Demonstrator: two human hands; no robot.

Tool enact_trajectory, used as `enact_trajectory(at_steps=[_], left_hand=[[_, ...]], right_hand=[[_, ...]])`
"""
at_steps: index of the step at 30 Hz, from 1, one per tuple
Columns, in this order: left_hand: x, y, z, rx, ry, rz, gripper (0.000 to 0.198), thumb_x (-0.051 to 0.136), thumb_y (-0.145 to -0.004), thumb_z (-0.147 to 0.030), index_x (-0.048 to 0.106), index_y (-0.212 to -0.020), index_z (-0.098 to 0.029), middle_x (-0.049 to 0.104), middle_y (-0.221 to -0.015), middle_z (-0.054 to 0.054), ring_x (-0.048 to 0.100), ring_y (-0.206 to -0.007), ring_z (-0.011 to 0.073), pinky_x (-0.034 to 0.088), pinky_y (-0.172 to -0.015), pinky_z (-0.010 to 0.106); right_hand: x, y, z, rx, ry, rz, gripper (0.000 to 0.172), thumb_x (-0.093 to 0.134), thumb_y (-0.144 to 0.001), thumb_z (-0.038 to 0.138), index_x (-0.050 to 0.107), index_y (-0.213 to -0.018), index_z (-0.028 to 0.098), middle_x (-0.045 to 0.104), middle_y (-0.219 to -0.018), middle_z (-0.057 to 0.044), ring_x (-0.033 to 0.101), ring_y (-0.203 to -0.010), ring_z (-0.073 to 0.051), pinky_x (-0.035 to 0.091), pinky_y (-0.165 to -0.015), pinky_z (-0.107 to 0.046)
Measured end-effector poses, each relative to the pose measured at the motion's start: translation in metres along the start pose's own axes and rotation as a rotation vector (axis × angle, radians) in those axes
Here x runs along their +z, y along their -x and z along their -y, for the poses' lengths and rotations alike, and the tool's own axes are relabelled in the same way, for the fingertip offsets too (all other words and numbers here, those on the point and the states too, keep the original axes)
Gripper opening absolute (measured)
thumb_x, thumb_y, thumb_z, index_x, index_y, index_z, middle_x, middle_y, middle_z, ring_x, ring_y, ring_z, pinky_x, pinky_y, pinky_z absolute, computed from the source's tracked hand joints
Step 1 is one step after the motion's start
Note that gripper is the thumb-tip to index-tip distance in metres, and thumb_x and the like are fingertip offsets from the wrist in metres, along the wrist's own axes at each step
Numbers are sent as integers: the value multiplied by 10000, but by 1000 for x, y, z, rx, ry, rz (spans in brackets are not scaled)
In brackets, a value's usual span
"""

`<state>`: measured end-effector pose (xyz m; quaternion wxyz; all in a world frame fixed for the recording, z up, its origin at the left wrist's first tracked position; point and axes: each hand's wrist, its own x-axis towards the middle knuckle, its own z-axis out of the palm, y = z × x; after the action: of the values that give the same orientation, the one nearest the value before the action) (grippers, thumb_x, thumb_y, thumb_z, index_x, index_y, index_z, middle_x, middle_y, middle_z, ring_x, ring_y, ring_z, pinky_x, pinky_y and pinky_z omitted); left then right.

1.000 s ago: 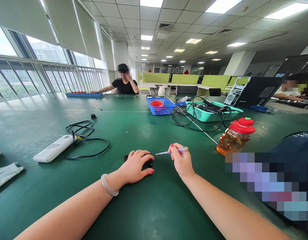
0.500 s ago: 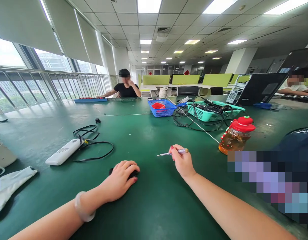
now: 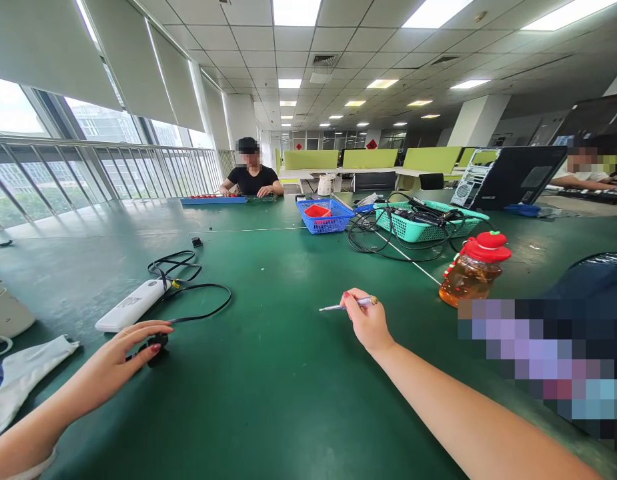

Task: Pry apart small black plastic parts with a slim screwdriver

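My left hand lies at the lower left on the green table, fingers curled over a small black object that peeks out past the fingertips. Just beyond it sits a white power bank with a looped black cable. Near the middle, my right hand is closed on a thin metal screwdriver, held level with its tip pointing left, above the tabletop.
A glass jar with a red lid stands right of my right hand. Farther back sit a blue basket, a teal basket of cables and an open computer case. White cloth lies at left. A person sits at the far side.
My left hand has slid the small black object across the table from the middle to the lower left, beside the power bank. My right hand with the screwdriver has stayed in place.
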<state>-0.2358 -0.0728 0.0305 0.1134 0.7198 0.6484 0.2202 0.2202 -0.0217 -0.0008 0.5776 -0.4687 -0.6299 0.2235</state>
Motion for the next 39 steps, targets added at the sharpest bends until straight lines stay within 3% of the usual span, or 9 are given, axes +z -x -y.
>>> enact_trajectory(at_steps=[5, 12, 21, 27, 31, 39], left_hand=[[-3, 6, 4, -159, 181, -149, 718, 511, -737, -773, 606, -1228, -258, 679, -1237, 42, 618, -1119, 279, 446, -1039, 451], [-5, 11, 8, -233, 173, -146, 693, 507, -729, -782, 642, -1158, -254, 717, -1143, 38, 640, -1084, 280, 459, -1022, 462], [-11, 12, 12, -145, 66, -61, 583, 482, -776, -712, 662, -1097, -259, 717, -1162, 23, 640, -1110, 259, 492, -986, 378], [-10, 8, 13, -101, -32, 44, 563, 433, -824, -614, 631, -1229, -277, 684, -1249, -5, 622, -1167, 253, 450, -1035, 379], [-8, 8, 15, -114, -69, 72, 536, 418, -838, -551, 632, -1248, -280, 694, -1228, -19, 641, -1135, 249, 490, -980, 351], [-10, 8, 13, -43, -15, 80, 537, 466, -785, -641, 698, -1130, -301, 694, -1228, -35, 610, -1192, 255, 443, -1056, 374]], right_hand=[[0, 1, 0, -14, 24, 3, 361, 460, -893, 438, 550, -628, 210, 398, -478, 46, 388, -460, -121, 326, -488, -261], [0, 2, -1, -9, 38, 22, 359, 463, -893, 443, 556, -636, 211, 405, -477, 43, 396, -460, -122, 324, -477, -259], [-1, 2, 1, -10, 50, 29, 367, 465, -890, 455, 566, -634, 213, 423, -477, 34, 418, -470, -130, 336, -482, -261], [-1, 2, -1, -4, 43, 35, 360, 466, -888, 449, 568, -638, 211, 422, -480, 36, 419, -473, -130, 335, -490, -262], [-1, 2, 1, 7, 45, 40, 371, 463, -891, 459, 561, -632, 212, 416, -481, 37, 404, -468, -127, 325, -482, -261], [-2, 2, 1, -11, 42, 41, 381, 457, -894, 467, 558, -629, 213, 415, -478, 34, 410, -473, -129, 328, -478, -259]])
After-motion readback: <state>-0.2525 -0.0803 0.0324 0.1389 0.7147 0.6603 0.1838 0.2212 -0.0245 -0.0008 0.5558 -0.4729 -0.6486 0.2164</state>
